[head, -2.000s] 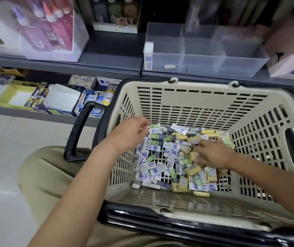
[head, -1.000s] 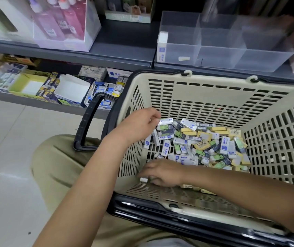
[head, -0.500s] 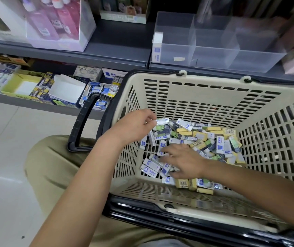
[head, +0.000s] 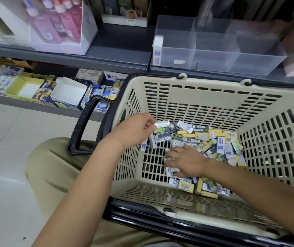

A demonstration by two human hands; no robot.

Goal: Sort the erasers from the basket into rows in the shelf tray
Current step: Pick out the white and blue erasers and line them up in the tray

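A beige slotted basket (head: 205, 97) rests on my lap and holds several small erasers (head: 212, 139) in white-blue, yellow and green wrappers. My left hand (head: 135, 129) hovers over the basket's left side and pinches a white eraser (head: 161, 124) at its fingertips. My right hand (head: 185, 161) lies low in the basket with its fingers curled around several white-blue erasers (head: 171, 171). On the shelf behind stands the clear divided shelf tray (head: 213, 50), with a stack of white-blue erasers (head: 157, 50) upright in its left corner.
The basket's black handle (head: 83, 129) hangs down at the left. A box of pink bottles (head: 57, 27) stands on the upper shelf. Open cartons of stationery (head: 53, 90) line the lower shelf above a pale tiled floor (head: 3, 157).
My right hand has raked erasers from the near left of the basket toward the middle and closed its fingers on some. The left hand has stayed at the basket's left side with its eraser.
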